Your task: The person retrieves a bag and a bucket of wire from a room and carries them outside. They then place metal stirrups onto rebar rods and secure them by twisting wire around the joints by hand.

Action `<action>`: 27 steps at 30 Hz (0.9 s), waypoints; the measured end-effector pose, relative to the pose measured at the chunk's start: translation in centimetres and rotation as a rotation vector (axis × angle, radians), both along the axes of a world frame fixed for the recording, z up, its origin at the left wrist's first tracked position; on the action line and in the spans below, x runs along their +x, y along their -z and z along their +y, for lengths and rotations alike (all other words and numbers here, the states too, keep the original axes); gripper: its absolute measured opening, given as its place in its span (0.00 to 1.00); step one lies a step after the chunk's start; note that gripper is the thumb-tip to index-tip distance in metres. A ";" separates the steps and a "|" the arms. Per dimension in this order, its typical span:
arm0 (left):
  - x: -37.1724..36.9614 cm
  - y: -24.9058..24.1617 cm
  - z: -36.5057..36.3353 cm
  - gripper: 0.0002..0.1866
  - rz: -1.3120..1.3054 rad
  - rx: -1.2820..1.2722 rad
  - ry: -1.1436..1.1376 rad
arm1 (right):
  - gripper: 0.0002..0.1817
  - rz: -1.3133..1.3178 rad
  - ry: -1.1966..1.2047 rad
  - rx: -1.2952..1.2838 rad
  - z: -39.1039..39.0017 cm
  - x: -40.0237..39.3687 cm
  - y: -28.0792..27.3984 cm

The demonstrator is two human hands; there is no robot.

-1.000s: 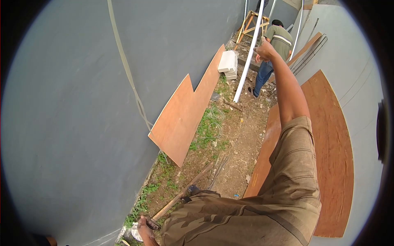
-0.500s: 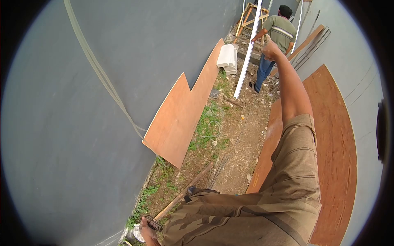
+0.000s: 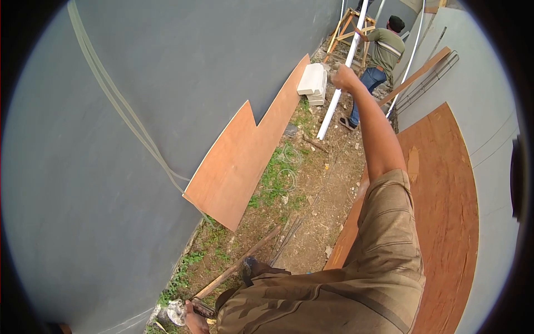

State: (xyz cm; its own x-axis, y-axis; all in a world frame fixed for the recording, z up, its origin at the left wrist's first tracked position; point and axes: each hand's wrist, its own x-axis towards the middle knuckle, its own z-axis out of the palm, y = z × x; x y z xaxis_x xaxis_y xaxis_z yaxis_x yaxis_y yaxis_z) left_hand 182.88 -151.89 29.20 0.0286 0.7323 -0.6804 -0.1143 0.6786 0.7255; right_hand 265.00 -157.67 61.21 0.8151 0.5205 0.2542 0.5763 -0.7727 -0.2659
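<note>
My right arm is stretched forward, and my right hand (image 3: 346, 79) is raised with its fingers curled in. It overlaps a long white beam (image 3: 334, 107) in view, but the beam appears to lie farther off. Low at the left, my left hand (image 3: 196, 323) is partly cut off by the frame edge. Its fingers are bent against a dark brown object (image 3: 202, 307) whose kind does not show. A whitish crumpled thing (image 3: 176, 313) is beside those fingers. A wooden stick (image 3: 239, 266) lies on the ground just beyond.
A co-worker (image 3: 384, 53) bends at the white beam, near a wooden trestle (image 3: 350, 30). White blocks (image 3: 312, 80) are stacked by the grey wall (image 3: 111, 195). A notched plywood sheet (image 3: 233, 167) leans there; a larger wooden panel (image 3: 445, 222) stands at the right.
My right hand has shifted left and slightly down in view, and its fingers look more curled. The co-worker has bent forward, with an arm reaching higher along the white beam.
</note>
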 end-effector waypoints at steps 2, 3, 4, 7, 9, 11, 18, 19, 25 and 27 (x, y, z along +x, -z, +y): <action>0.4 -1.2 -1.0 0.17 0.037 -0.004 -0.011 | 0.26 0.097 -0.148 -0.114 1.8 -3.0 8.5; 0.2 -1.6 -1.6 0.17 0.032 0.010 -0.024 | 0.23 0.113 -0.248 -0.120 2.4 -5.4 14.1; -0.1 -1.9 -2.1 0.17 0.025 0.026 -0.037 | 0.21 0.261 -0.328 -0.139 3.0 -8.6 19.5; -1.5 -1.6 -3.3 0.16 0.017 0.055 -0.125 | 0.27 0.597 -0.396 -0.348 1.7 -22.4 39.7; -3.9 -0.8 -5.0 0.15 -0.034 0.056 -0.248 | 0.29 0.809 -0.640 -0.484 -2.0 -37.1 48.7; -4.4 -5.0 -6.8 0.16 0.006 0.095 -0.283 | 0.22 0.824 -0.857 -0.887 -5.6 -51.9 52.6; -18.1 -5.6 -18.4 0.15 -0.103 0.150 -0.633 | 0.23 0.654 -1.215 -1.116 2.8 -64.1 39.5; -20.6 -5.3 -20.7 0.15 -0.120 0.163 -0.716 | 0.22 0.617 -1.218 -1.092 3.4 -65.3 40.5; -32.6 -5.6 -30.2 0.15 -0.130 0.222 -1.016 | 0.19 0.870 -1.279 -0.892 2.9 -83.7 40.4; -35.7 -6.1 -32.1 0.15 -0.080 0.232 -1.093 | 0.19 1.048 -1.330 -0.894 -1.1 -93.5 36.6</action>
